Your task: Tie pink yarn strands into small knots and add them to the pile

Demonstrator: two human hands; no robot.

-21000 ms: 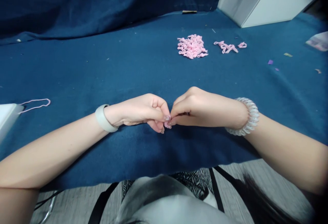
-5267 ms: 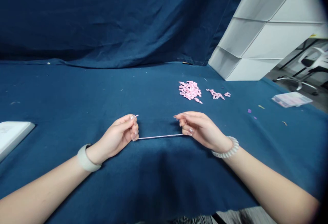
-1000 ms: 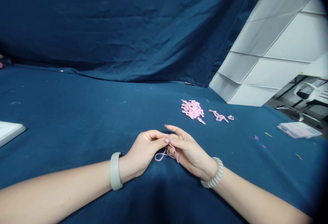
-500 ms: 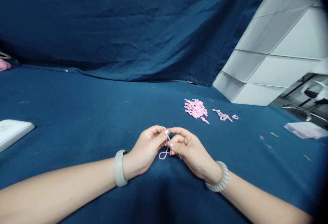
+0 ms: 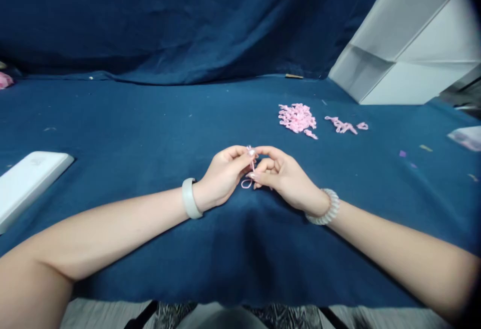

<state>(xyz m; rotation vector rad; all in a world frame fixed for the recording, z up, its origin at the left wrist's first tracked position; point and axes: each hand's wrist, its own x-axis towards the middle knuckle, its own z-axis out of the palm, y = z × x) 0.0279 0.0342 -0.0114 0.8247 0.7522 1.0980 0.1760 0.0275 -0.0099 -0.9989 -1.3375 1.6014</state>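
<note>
A thin pink cord (image 5: 246, 184) is pinched between my two hands over the blue cloth, and a small loop of it hangs below the fingers. My left hand (image 5: 229, 174) is closed, thumb and index finger pressed together on the cord's upper part. My right hand (image 5: 283, 178) is closed too, its thumb holding the cord a little lower while its index fingertip meets the left fingertips. Part of the cord is hidden behind the fingers. Beyond the hands lies a pile of pink knotted cord pieces (image 5: 297, 118), with a smaller group of pink pieces (image 5: 341, 125) to its right.
A white box-shaped object (image 5: 33, 181) lies at the left. White panels (image 5: 398, 83) stand at the back right, beside a hanging blue cloth (image 5: 188, 23). A plastic packet (image 5: 468, 137) and small scraps lie at the right. The table's front edge shows below my arms.
The camera view has tilted down, so the table and hands sit higher in the picture and the front edge shows. The hanging cord loop looks smaller; both hands still pinch the cord.
</note>
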